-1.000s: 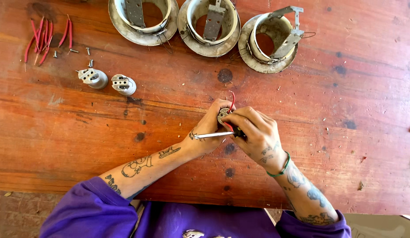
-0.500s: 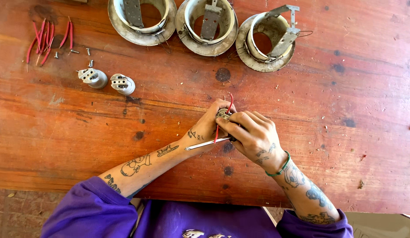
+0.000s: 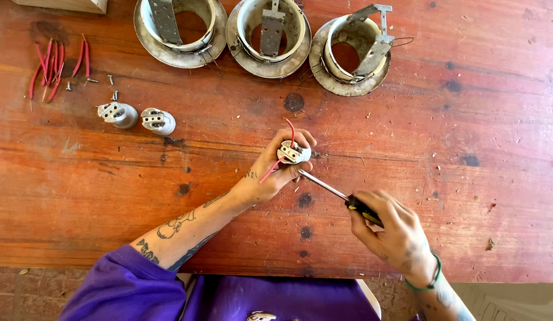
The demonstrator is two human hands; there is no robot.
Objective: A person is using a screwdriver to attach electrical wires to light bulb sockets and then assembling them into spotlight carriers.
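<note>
Presently, one socket is gripped in the left hand, screwdriver clasped by the right hand; two sockets lie finished at upper left.

Screwdriver handle mostly hidden in right hand; tip hidden at lamp socket. Left recessed-light housing cut off by top edge. Loose screws too small to identify.
</note>
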